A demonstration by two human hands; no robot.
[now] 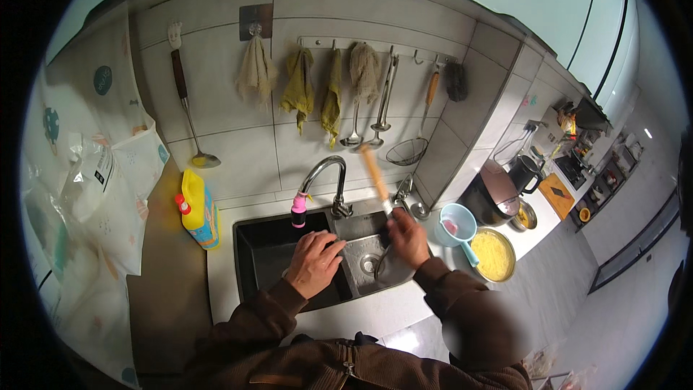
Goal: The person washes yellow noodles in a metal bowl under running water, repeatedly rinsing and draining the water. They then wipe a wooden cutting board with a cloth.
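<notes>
My right hand (407, 235) grips a wooden-handled utensil (374, 173), its handle tilted up and blurred by motion. A round, greyish head, apparently a strainer, shows below that hand over the right basin; the hand partly hides it. Over the divider of the double-bowl sink (292, 303), my left hand (315, 261) has its fingers spread and holds nothing I can see. The chrome faucet (342, 184) arches behind it, with a pink and black spout end (299, 210) above the left basin. A drain (370, 264) is visible in the right basin.
Left of the sink stands a yellow detergent jug (197, 211). On the right are a light-blue dipper (456, 223), a bowl of yellow shreds (494, 254) and a rice cooker (490, 192). Rags (297, 86) and ladles (385, 92) hang from the wall rail.
</notes>
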